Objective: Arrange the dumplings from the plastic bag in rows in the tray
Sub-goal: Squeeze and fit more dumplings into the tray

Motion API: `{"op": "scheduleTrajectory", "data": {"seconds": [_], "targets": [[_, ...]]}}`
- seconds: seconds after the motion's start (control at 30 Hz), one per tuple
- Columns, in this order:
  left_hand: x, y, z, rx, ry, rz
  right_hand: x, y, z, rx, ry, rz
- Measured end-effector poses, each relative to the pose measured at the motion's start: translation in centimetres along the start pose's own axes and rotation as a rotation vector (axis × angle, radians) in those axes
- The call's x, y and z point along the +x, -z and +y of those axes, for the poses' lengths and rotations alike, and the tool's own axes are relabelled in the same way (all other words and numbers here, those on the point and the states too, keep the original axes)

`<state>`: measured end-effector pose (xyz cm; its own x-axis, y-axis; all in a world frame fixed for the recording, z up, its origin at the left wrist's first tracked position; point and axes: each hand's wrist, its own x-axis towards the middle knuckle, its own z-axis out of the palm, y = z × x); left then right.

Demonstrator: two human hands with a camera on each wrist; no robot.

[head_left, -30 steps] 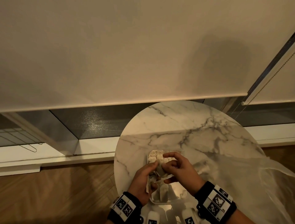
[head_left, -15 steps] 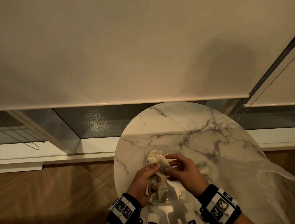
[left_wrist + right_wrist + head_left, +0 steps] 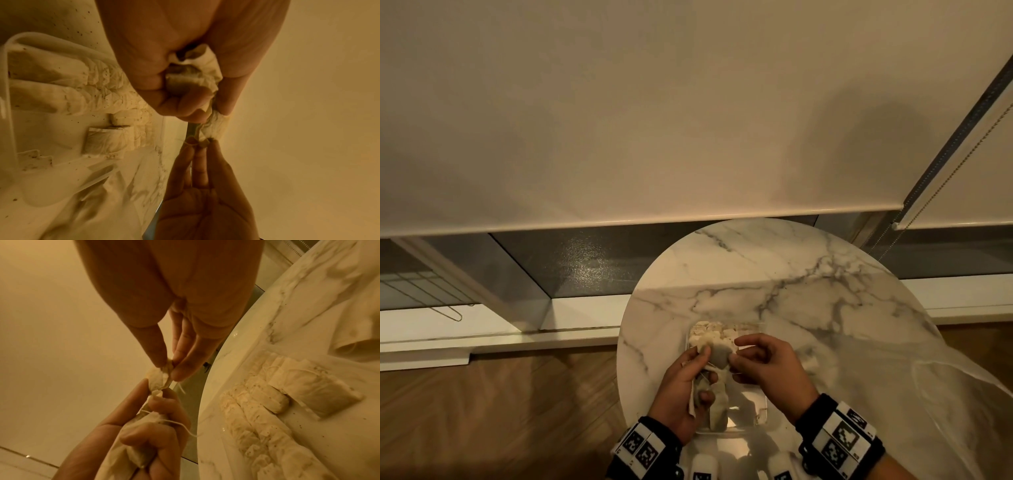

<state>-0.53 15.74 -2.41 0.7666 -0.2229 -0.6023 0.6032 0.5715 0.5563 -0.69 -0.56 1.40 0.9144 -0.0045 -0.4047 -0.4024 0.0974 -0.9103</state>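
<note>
— Two hands met over the tray (image 3: 763, 413)?
— Yes. Left hand (image 3: 681, 387) clenched several dumplings (image 3: 131, 449); right hand (image 3: 767, 366), at three o'clock of it, pinched one dumpling (image 3: 719, 354) between them.
— The others?
— Rows at the tray's twelve o'clock end; plastic bag (image 3: 945, 394) lay rightmost.

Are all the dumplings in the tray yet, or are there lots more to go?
Not yet. A row of dumplings already lies at the far end of the tray. The left hand grips a bunch more, and the right hand pinches one off that bunch. The tray's near part looks mostly bare. How many remain in the plastic bag is unclear.
</note>
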Motion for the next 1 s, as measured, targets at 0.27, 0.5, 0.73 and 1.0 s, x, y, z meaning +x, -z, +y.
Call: {"op": "scheduleTrajectory", "data": {"seconds": [0.27, 0.5, 0.73, 1.0], "targets": [[0.2, -0.3, -0.6, -0.032, 0.006, 0.004, 0.1, 0.4, 0.0, -0.044, -0.028, 0.030], [0.4, 0.6, -0.7, -0.118, 0.057, 0.087, 0.5, 0.8, 0.0, -0.155, 0.001, 0.000], [1.1, 3.1, -0.7, -0.300, 0.148, 0.175, 1.7, 1.7, 0.6, -0.373, 0.023, 0.060], [1.6, 4.7, 0.0, -0.395, 0.196, 0.206, 3.9, 3.8, 2.1, -0.776, 0.023, 0.019]]}}
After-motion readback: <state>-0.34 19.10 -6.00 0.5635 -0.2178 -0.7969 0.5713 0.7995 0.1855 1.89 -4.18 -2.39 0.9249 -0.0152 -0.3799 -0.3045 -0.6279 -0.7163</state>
